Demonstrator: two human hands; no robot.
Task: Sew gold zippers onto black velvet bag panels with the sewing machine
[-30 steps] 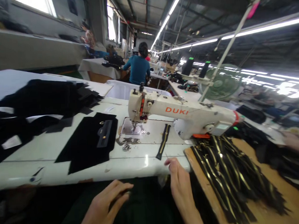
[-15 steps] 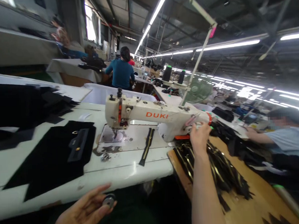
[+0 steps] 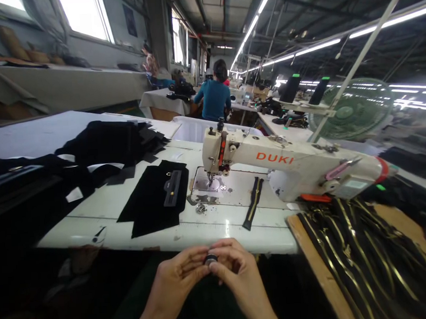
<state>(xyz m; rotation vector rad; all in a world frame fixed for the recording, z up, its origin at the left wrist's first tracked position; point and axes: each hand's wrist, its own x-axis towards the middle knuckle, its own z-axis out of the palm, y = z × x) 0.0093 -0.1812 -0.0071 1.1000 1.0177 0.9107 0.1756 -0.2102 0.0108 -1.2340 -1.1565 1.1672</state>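
My left hand (image 3: 176, 280) and my right hand (image 3: 236, 270) meet below the front edge of the sewing table (image 3: 202, 234). Together they pinch a small round metal bobbin (image 3: 210, 260) between their fingertips. Ahead stands a white sewing machine (image 3: 288, 167) marked DUKI, its needle end on the left. A black fabric panel (image 3: 158, 198) with a sewn pocket piece lies left of the needle. A single black zipper (image 3: 253, 202) with gold teeth lies under the machine arm.
A wooden board (image 3: 313, 263) at the right holds several black zippers (image 3: 368, 251) with gold teeth. Black fabric pieces (image 3: 101, 146) are heaped at the left. A green fan (image 3: 353, 109) stands behind the machine. A person in a blue top (image 3: 215, 97) sits farther back.
My right hand has come back from the machine's right end to my lap and joined my left hand on the bobbin. The view has swung back to the left.
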